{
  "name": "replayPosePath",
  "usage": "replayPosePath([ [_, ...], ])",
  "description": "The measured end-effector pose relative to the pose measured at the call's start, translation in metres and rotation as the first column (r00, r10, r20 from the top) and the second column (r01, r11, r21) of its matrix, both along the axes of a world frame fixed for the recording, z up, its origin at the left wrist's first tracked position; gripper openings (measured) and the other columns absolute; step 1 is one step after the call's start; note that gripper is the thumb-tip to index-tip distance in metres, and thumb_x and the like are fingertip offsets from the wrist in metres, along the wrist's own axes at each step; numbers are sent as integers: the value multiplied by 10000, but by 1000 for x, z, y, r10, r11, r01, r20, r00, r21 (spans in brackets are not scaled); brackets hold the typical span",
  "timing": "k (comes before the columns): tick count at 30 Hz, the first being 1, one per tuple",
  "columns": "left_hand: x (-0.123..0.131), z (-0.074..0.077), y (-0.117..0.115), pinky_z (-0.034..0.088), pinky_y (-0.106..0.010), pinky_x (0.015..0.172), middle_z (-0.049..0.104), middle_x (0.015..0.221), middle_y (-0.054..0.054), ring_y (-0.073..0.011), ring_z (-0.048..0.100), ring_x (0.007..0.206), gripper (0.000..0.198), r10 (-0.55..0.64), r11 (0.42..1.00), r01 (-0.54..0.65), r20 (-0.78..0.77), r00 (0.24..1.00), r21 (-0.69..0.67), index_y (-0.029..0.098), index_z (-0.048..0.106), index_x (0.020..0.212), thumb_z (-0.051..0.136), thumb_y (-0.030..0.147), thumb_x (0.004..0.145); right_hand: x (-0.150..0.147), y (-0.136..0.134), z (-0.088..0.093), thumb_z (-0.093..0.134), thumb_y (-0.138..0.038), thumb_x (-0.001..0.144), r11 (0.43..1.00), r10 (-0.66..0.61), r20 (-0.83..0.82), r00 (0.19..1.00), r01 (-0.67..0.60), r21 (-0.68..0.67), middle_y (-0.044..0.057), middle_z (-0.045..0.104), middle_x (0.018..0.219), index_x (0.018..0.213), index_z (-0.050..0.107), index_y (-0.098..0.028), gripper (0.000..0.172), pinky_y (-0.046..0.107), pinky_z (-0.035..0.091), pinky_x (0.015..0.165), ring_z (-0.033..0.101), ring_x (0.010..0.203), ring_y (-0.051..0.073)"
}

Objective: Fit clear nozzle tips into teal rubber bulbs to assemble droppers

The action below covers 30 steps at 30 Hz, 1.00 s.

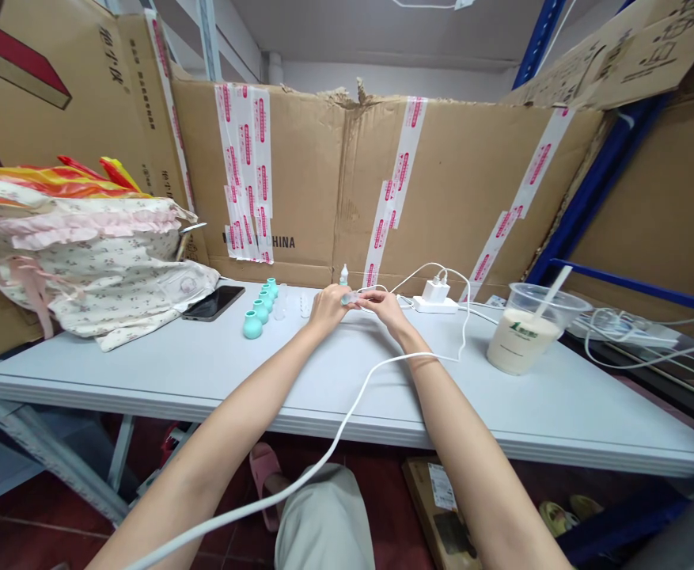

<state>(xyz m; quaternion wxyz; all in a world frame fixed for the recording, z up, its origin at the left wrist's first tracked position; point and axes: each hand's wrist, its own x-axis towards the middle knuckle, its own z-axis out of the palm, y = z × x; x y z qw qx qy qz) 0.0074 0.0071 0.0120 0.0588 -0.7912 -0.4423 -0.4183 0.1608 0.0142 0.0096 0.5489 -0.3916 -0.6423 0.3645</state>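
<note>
Near the back middle of the grey table (335,380), my left hand (328,309) is closed round a small clear piece (350,298). The fingertips of my right hand (384,305) pinch the right end of the same piece, so both hands meet there. Just behind my left hand stands a small bottle with a pointed white tip (344,275). Left of the hands is a row of several turquoise round pots (252,324), with clear tubes (280,303) between the row and my left hand.
A black phone (214,303) and a floral cloth bag (85,253) lie at the left. Behind my right hand sits a white charger on a power strip (435,304). A white cable (358,396) crosses over my right forearm. A drink cup (521,336) stands at the right.
</note>
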Motion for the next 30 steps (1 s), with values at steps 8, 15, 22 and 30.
replayPosePath([
  [8,3,3,-3,337,-234,632,628,777,-46,-164,551,778,195,-24,1000,24,-7,1000,7,191,630,759,541,361,789,10,-3,0,734,-443,503,994,33,-79,996,-40,-100,19,621,687,642,655,-170,315,275,428,621,548,678,143],
  [15,1,3,2,360,-233,636,642,760,-35,-156,560,739,210,-78,997,77,102,992,16,192,647,749,569,386,763,10,-3,1,736,-394,527,1000,-2,-36,999,2,2,31,650,728,664,683,-177,262,288,427,696,563,723,158],
  [22,-1,3,4,375,-235,659,651,768,-40,-160,568,745,206,-107,994,107,127,986,5,196,667,767,601,389,736,7,-6,3,704,-419,568,1000,5,-30,1000,-5,11,35,663,755,694,691,-173,276,277,415,683,554,716,155],
  [30,-2,-2,12,382,-228,627,651,727,-40,-152,569,693,233,-108,994,105,189,976,30,196,685,758,610,414,723,5,1,-4,680,-433,611,997,72,-70,995,-70,29,22,635,714,745,684,-158,306,260,395,660,512,657,118],
])
